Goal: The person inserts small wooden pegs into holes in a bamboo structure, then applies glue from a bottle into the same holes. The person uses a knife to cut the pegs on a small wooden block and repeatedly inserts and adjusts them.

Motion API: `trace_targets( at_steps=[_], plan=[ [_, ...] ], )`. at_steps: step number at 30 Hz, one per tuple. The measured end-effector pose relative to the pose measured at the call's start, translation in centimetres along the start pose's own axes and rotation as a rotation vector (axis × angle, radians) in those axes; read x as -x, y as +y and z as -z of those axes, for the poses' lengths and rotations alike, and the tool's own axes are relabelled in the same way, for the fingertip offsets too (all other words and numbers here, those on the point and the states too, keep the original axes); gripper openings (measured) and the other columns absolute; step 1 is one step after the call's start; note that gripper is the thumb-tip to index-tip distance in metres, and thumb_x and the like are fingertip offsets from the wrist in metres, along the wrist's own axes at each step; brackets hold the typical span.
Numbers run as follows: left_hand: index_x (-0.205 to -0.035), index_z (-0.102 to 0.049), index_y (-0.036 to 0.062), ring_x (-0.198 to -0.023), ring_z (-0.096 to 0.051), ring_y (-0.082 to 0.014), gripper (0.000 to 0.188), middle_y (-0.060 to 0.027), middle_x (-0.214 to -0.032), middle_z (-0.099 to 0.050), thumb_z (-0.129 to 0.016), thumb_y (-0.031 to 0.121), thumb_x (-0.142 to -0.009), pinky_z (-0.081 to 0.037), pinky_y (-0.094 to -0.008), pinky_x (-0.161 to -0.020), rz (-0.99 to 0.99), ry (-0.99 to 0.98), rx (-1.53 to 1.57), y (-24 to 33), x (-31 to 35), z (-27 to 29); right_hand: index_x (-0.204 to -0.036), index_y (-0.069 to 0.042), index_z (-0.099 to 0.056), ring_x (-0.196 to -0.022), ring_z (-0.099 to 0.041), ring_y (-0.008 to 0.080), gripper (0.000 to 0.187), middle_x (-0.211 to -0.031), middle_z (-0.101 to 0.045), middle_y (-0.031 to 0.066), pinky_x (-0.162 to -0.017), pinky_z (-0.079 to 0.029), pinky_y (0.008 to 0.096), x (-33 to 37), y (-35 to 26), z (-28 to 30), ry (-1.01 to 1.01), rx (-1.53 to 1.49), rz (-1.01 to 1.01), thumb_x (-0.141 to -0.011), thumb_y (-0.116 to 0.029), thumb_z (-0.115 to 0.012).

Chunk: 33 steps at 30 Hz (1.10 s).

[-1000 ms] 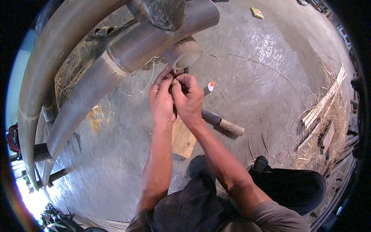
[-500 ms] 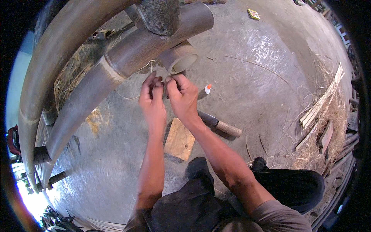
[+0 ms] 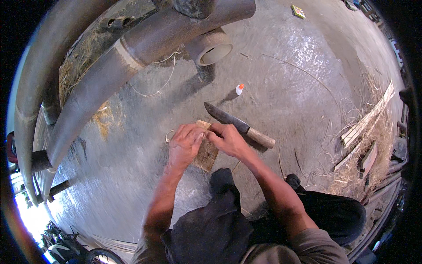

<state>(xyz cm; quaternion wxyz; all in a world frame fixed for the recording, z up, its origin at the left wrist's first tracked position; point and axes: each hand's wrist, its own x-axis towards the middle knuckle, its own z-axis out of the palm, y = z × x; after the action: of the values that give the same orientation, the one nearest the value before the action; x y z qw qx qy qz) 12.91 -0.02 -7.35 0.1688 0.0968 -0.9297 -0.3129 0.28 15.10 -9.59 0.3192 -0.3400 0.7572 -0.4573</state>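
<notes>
Both hands meet over a wooden block (image 3: 205,157) that lies on the concrete floor. My left hand (image 3: 184,145) is closed, and a thin pale strip (image 3: 168,136) curls out from beside its knuckles. My right hand (image 3: 228,140) pinches close against the left fingertips; what lies between its fingers is hidden. Just beyond the right hand rests a large knife (image 3: 233,121) with a dark broad blade and a wooden handle, its handle pointing right. A small white bottle with an orange tip (image 3: 239,89) stands farther off.
Thick brown bamboo poles (image 3: 99,90), joined together, arch across the left and far side. A pale thin cord (image 3: 169,78) hangs below one. Split strips (image 3: 367,116) and shavings (image 3: 351,174) are heaped at right. A small yellow packet (image 3: 298,12) lies far back.
My hands have come down from beside the cut bamboo end, nearer to me and over the wooden block. The knife's blade now shows fully, and a pale curl shows by the left hand.
</notes>
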Motion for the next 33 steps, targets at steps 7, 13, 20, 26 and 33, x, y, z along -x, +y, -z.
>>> trace_targets(
  at_steps=[7,13,20,26,33],
  plan=[
    [-0.104,-0.062,0.0059,-0.091,-0.066,-0.0395,0.012,-0.0180,-0.094,-0.068,-0.060,0.014,-0.095,-0.053,-0.0484,-0.079,0.363,-0.079,-0.095,-1.1,3.3,-3.8,-0.127,-0.007,-0.060,-0.107,-0.057,0.0330,0.046,-0.112,-0.058,0.0136,-0.087,-0.049,0.0434,4.6,3.9,3.6,0.177,0.843,-0.068,-0.088,-0.028,-0.071],
    [-0.111,-0.058,0.0073,-0.091,-0.066,-0.0412,0.016,-0.0175,-0.096,-0.068,-0.057,0.016,-0.097,-0.053,-0.0506,-0.078,0.420,-0.047,-0.104,-2.2,2.6,-4.5,-0.137,-0.008,-0.055,-0.099,-0.057,0.0310,0.054,-0.103,-0.058,0.0122,-0.083,-0.048,0.0414,6.5,6.5,4.6,0.205,0.859,-0.083,-0.089,-0.025,-0.071],
    [-0.107,-0.060,0.0046,-0.091,-0.065,-0.0448,0.015,-0.0211,-0.099,-0.068,-0.057,0.012,-0.095,-0.052,-0.0521,-0.078,0.404,-0.027,-0.101,-3.0,2.0,-4.3,-0.124,0.000,-0.054,-0.081,-0.064,0.0409,0.041,-0.091,-0.061,0.0219,-0.068,-0.053,0.0500,7.9,3.7,2.5,0.149,0.390,-0.064,-0.093,-0.025,-0.065],
    [-0.104,-0.058,0.0014,-0.087,-0.062,-0.0481,0.022,-0.0239,-0.092,-0.064,-0.056,0.002,-0.082,-0.051,-0.0531,-0.076,0.347,0.024,-0.143,-3.0,2.4,-4.3,-0.097,0.001,-0.050,-0.071,-0.066,0.0462,0.033,-0.086,-0.065,0.0264,-0.061,-0.054,0.0535,7.5,-0.3,0.1,-0.015,0.380,-0.100,-0.093,-0.028,-0.065],
    [-0.101,-0.058,-0.0005,-0.085,-0.062,-0.0477,0.023,-0.0251,-0.089,-0.062,-0.057,-0.003,-0.079,-0.050,-0.0534,-0.073,0.315,0.099,-0.145,-3.0,2.8,-5.1,-0.097,0.002,-0.050,-0.072,-0.067,0.0463,0.031,-0.086,-0.065,0.0284,-0.060,-0.054,0.0544,7.1,-1.2,-0.8,-0.116,0.434,-0.165,-0.093,-0.025,-0.064]
  ],
)
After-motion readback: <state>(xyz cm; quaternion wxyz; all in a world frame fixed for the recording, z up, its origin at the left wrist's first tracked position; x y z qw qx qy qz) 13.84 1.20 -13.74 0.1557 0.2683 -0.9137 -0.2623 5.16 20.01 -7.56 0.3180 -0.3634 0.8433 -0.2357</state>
